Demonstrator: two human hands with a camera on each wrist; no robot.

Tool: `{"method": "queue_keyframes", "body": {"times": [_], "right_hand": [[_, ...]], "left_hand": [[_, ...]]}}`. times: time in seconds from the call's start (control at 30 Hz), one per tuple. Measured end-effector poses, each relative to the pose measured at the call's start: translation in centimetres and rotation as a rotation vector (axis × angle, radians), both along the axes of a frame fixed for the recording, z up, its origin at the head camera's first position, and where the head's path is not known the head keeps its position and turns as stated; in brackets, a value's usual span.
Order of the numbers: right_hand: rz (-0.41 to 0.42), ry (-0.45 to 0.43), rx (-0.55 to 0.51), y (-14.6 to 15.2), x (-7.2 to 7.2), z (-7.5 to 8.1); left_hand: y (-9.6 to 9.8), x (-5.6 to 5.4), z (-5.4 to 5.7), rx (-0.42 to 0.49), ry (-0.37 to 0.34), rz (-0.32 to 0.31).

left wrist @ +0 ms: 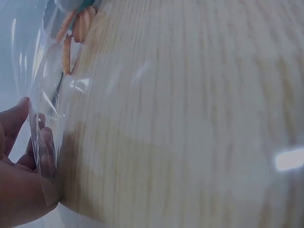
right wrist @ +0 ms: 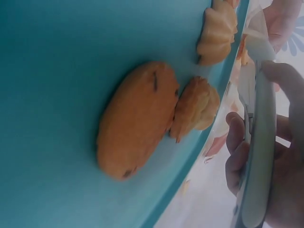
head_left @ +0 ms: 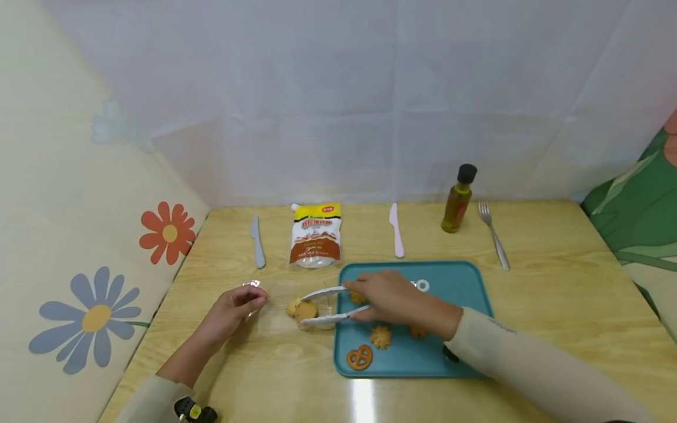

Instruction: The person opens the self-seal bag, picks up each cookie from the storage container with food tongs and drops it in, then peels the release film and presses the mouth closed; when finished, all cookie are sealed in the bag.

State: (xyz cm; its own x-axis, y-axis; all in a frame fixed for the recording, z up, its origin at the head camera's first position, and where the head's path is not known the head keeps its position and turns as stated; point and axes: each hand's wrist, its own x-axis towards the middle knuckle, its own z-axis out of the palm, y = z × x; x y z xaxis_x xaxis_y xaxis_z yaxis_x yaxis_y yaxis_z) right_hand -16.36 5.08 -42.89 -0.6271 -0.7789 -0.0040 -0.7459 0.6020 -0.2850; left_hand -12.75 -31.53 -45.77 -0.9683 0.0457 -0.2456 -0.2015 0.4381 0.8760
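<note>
My left hand (head_left: pixel 233 311) pinches the edge of a clear plastic bag (head_left: pixel 254 283) left of the tray. Inside the bag lie a round cookie (head_left: pixel 307 312) and a paler cookie (head_left: pixel 292 306) beside it. Over the tray's left half, my right hand (head_left: pixel 388 296) holds pale tongs (head_left: pixel 327 319), which point left into the bag. Their spread tips lie on either side of the round cookie; whether they touch it I cannot tell. On the teal tray (head_left: pixel 455 273) are a pretzel (head_left: pixel 359 357), a flower-shaped cookie (head_left: pixel 381 336) and, in the right wrist view, an oval cookie (right wrist: pixel 137 121).
Behind the bag lies a squeeze pouch (head_left: pixel 315 235), with a grey knife (head_left: pixel 257 242) to its left and a pink knife (head_left: pixel 396 231) to its right. Farther right stand an oil bottle (head_left: pixel 459 200) and a fork (head_left: pixel 494 235) lying flat. A white cloth (head_left: pixel 317 117) hangs behind the table.
</note>
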Motion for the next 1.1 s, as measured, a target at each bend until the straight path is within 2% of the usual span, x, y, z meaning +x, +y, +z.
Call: {"method": "queue_keyframes", "body": {"times": [0.37, 0.57, 0.73, 1.1], "right_hand": [[-0.04, -0.013, -0.033, -1.7, 0.0, 0.4], [-0.062, -0.008, -0.036, -3.0, 0.3, 0.1], [-0.074, -0.008, -0.015, -3.7, 0.5, 0.0], [-0.128, -0.097, 0.017, -3.0, 0.6, 0.6]], "left_hand": [[-0.2, -0.5, 0.1, 0.011, 0.034, -0.017], [-0.3, -0.3, 0.1, 0.062, 0.054, -0.025], [-0.2, 0.0, 0.1, 0.066, 0.055, -0.032], [0.0, 0.0, -0.1, 0.053, 0.03, -0.025]]}}
